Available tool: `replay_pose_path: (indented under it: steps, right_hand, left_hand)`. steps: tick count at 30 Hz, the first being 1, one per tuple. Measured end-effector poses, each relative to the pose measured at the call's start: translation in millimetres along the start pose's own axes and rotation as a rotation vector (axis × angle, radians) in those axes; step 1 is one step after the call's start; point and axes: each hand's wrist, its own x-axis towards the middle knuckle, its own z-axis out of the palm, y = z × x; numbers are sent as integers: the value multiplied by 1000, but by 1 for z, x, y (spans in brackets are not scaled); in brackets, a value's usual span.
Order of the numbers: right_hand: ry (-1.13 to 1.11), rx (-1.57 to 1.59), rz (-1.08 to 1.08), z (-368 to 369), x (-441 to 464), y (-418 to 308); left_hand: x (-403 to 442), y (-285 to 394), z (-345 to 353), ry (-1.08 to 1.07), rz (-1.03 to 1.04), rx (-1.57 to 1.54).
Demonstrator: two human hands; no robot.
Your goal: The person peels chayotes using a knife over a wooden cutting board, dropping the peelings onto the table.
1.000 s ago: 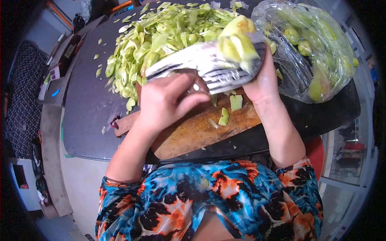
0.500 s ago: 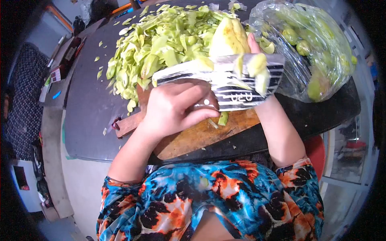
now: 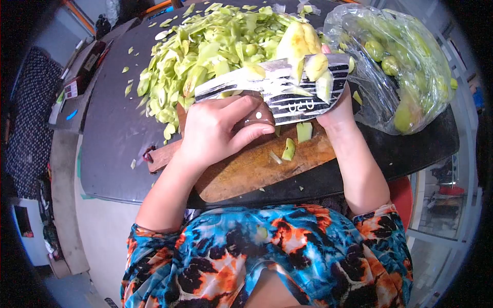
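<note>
My left hand [image 3: 213, 128] is wrapped around the brown handle of a broad knife [image 3: 303, 102] with dark and light stripes on its blade. Pieces of pale green vegetable cling to the blade. Behind the blade, my right hand [image 3: 338, 110] holds a peeled yellow-green vegetable [image 3: 298, 41]; most of its fingers are hidden, with one fingertip showing beside the vegetable. Both hands are above a wooden cutting board [image 3: 246, 174], where a few cut pieces [image 3: 288, 149] lie. Beyond the knife is a large heap of green slices [image 3: 205, 51].
A clear plastic bag [image 3: 411, 61] of green vegetables lies at the right of the dark table [image 3: 115, 154]. The board's handle [image 3: 162, 156] points left. Small scraps lie scattered at the table's left. A red seat [image 3: 404, 200] shows below the right edge.
The knife swung down toward me and right, then back up and slightly left, uncovering pieces on the board again. The vegetable now stands more upright than in the earliest frame.
</note>
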Motion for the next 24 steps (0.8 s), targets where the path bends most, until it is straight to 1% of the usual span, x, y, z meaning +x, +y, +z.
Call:
replay_pose_path:
  steps: [1,4,7,10,13,14,16,17,18,19,21,24]
  right_hand:
    - [-10,-12,-29,3,-3,-1]
    - [29,8,-28,0,1,1]
    - [13,-5,-36,-5,3,2]
    - [-108,74,10,-13,7,1]
    - [-64,2,-35,-13,8,3]
    - [-15,-34,-57,-9,6,2]
    - [84,-104,-103,4,0,-3]
    - [131,-258,-62,8,3,-10]
    - [79,-271,-57,11,-1,-17]
    - [25,-283,-52,13,-4,-22]
    - [19,-253,-41,12,-2,-23]
    - [-5,-227,0,7,2,-21]
  left_hand:
    - [0,0,0,-2,-14,13]
    - [-2,-3,-1,-11,-51,5]
    - [-1,-2,-1,-14,-60,-30]
    - [0,-2,-3,-15,-34,-14]
    - [0,-1,-5,-23,-22,21]
    - [-1,-1,-7,-27,-22,32]
    - [-4,-13,-4,74,-94,53]
    - [-4,-21,-3,125,-130,63]
    - [-1,-28,-5,211,-347,-106]
    - [1,-39,-11,290,-478,-57]
    - [5,-47,-22,289,-674,-81]
    - [0,-39,-12,292,-492,-261]
